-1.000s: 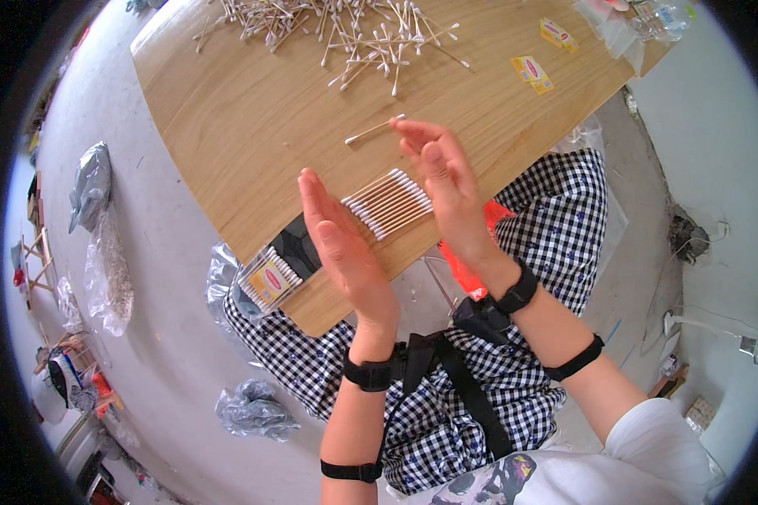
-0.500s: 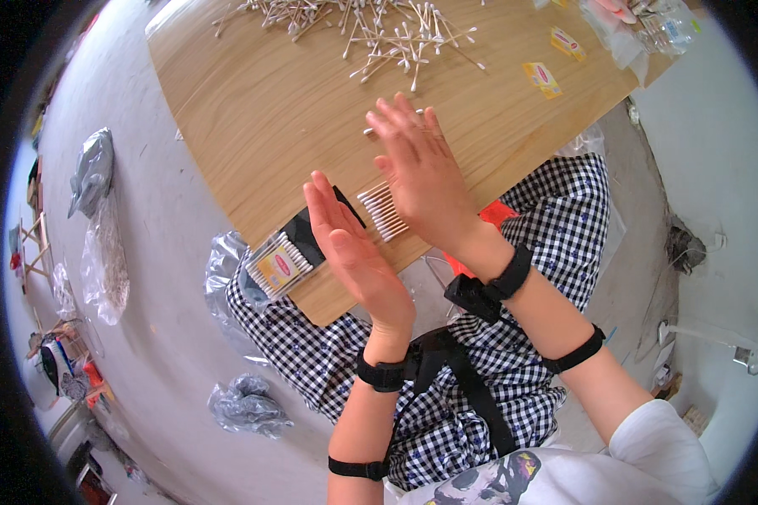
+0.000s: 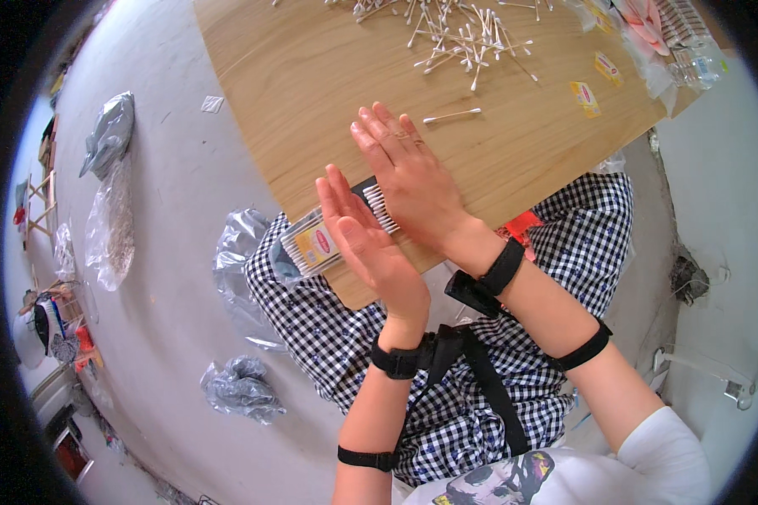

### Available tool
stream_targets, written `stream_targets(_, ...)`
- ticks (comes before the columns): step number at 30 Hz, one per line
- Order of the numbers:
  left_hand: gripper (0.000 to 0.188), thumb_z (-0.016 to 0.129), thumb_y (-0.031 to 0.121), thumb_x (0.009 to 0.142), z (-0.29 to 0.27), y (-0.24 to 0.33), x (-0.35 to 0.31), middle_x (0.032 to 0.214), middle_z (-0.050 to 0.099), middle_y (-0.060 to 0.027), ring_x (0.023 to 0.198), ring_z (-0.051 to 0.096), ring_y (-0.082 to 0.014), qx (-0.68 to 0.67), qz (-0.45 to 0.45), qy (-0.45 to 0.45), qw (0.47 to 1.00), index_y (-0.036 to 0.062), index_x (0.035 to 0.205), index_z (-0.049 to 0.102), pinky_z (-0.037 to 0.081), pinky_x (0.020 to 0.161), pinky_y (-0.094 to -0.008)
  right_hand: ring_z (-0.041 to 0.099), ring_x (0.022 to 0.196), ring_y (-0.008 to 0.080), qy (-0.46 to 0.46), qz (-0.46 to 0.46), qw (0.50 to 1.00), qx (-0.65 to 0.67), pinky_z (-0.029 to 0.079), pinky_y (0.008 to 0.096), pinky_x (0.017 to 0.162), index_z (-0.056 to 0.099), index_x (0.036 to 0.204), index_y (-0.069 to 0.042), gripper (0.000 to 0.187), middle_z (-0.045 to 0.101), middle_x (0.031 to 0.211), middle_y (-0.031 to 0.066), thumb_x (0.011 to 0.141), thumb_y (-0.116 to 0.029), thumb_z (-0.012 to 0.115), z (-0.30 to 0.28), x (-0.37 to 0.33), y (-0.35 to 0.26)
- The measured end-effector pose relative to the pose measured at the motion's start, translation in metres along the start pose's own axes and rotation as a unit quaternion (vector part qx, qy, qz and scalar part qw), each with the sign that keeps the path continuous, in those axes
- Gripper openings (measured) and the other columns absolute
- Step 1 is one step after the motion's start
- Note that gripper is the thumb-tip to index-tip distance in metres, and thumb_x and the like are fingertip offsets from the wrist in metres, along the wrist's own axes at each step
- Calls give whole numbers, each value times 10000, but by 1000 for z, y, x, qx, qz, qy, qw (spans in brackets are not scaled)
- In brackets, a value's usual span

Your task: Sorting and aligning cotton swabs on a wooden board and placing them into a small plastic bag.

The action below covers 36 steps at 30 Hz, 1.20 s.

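A neat row of cotton swabs (image 3: 379, 208) lies near the table's front edge, between my two hands and partly hidden by them. My right hand (image 3: 419, 187) is flat, fingers stretched out, along the row's right side. On the other side my left hand (image 3: 372, 246) stands with its fingers extended and its palm turned toward the row. Just left of it is a clear plastic box (image 3: 293, 268) with cotton swabs and a yellow label card (image 3: 317, 243), partly covered by that hand. Something flat and black (image 3: 363, 185) shows beside the row.
One loose cotton swab (image 3: 452, 115) lies beyond my right hand. Farther back spreads a jumbled swab pile (image 3: 472, 42). Yellow cards (image 3: 585, 99) and plastic packaging (image 3: 695, 67) occupy the right side of the wooden table (image 3: 278, 109). Crumpled plastic bags (image 3: 242, 389) lie on the floor.
My right hand has moved left across the table, and the swab row is now closer to the box. The loose swab, mostly covered before, is now exposed. The whole view has shifted.
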<state>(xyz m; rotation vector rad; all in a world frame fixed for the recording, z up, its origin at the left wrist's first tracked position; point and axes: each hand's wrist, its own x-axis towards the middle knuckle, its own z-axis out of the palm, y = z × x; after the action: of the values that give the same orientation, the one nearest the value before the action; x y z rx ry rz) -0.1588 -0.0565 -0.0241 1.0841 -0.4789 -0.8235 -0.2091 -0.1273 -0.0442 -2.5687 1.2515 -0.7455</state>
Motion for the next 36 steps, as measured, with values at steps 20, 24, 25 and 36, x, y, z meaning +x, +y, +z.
stream_targets(20, 577, 300, 387, 1052, -8, 19, 14, 1489, 369, -186, 1389, 347, -264, 28, -4, -19, 999, -27, 1453, 303, 229, 1165, -380, 262, 1436, 299, -14, -8, 998, -63, 206, 457, 1182, 415, 1396, -11, 507, 366, 1496, 142, 895, -72, 469, 0, -2, 3)
stream_targets(24, 453, 396, 287, 1035, -60, 51, 46, 1377, 468, -201, 1288, 443, -283, 388, 125, 46, 912, -47, 1341, 407, 316, 1093, -374, 281, 1429, 295, -4, -25, 999, -43, 215, 433, 1181, 455, 1339, 24, 465, 400, 1467, 169, 896, -117, 444, 0, 2, 2)
stream_targets(25, 453, 396, 287, 1035, -74, 53, 53, 1377, 468, -201, 1288, 443, -283, 390, 126, 48, 911, -47, 1341, 407, 316, 1093, -374, 281, 1429, 295, -3, -26, 999, -39, 215, 433, 1181, 455, 1339, 24, 465, 400, 1467, 169, 896, -117, 444, 2, 3, -1)
stream_targets(36, 494, 442, 367, 1021, -85, 34, 62, 642, 590, -167, 561, 541, -279, 578, 3, 32, 815, -32, 769, 589, 418, 553, -399, 325, 1410, 291, 5, -55, 998, -9, 232, 425, 1175, 463, 1331, 36, 477, 419, 1453, 192, 880, -121, 457, 19, 15, -17)
